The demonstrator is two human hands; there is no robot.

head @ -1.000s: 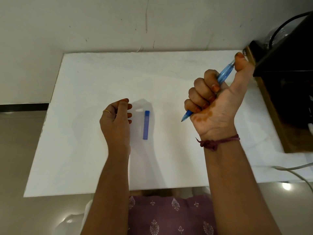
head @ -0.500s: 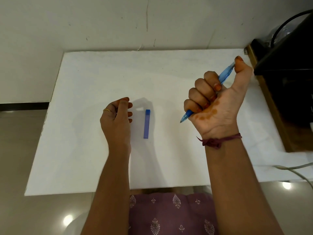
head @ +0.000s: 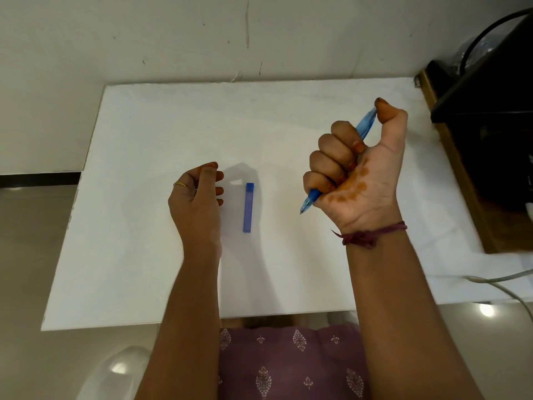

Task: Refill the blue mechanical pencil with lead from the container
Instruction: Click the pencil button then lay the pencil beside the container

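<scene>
My right hand [head: 357,180] is fisted around the blue mechanical pencil [head: 365,127], held above the white table with the tip pointing down-left and my thumb pressed on its top end. The slim blue lead container [head: 248,207] lies flat on the white table [head: 161,134], between my two hands. My left hand [head: 196,200] rests on the table just left of the container, fingers loosely curled; I cannot see anything in it.
A dark wooden unit with a black device [head: 490,116] stands at the table's right edge. A white cable [head: 501,280] runs across the table's front right corner. A wall rises right behind the table.
My right hand has drifted slightly lower and its thumb now bends over the pencil's top end. The left hand and the container have stayed where they were.
</scene>
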